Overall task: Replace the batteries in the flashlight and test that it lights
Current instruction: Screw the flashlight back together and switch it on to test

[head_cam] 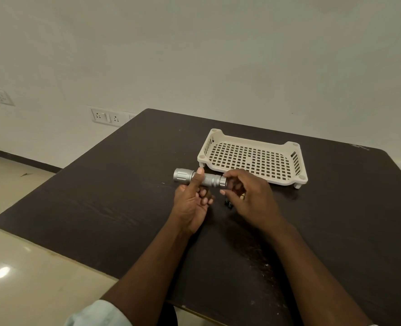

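Note:
A silver flashlight [209,179] is held level above the dark table, its wide head pointing left. My left hand [192,203] grips the knurled barrel from below, thumb over the top. My right hand [251,196] pinches the tail cap end [223,181] with thumb and fingers. Under my right hand a small black object [228,204] lies on the table; most of it is hidden, so I cannot tell what it is. No light shows from the flashlight's head.
A cream perforated plastic tray [298,158] stands on short feet just behind the hands, with nothing in it. The dark wooden table [114,198] ends at the left over a shiny tiled floor. Wall sockets [106,117] sit at the back left.

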